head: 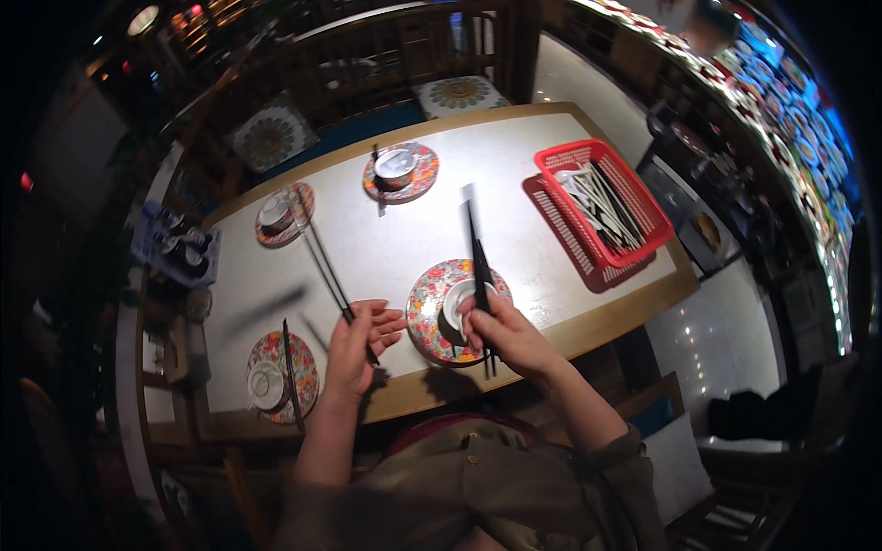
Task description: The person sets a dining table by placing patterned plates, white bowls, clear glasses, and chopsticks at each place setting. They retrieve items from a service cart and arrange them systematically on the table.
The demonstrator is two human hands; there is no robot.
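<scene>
My left hand (362,341) holds a pair of dark chopsticks (324,262) between thumb and palm, its fingers partly spread; their tips point towards the far left plate. My right hand (506,330) grips another bundle of dark chopsticks (479,265), blurred at the far end, above a floral plate (427,310) with a white bowl (455,303) on it. To the left of my left hand, a second floral plate (306,365) bears a bowl (265,386) and chopsticks (289,365). Two more floral plates, one at the far left (286,237) and one at the far side (424,172), hold bowls.
A red plastic basket (586,255) of chopsticks and white spoons stands at the table's right end. A crate of dark bottles (179,248) and a box (186,351) are beside the left end. Chairs with patterned cushions (458,95) line the far side.
</scene>
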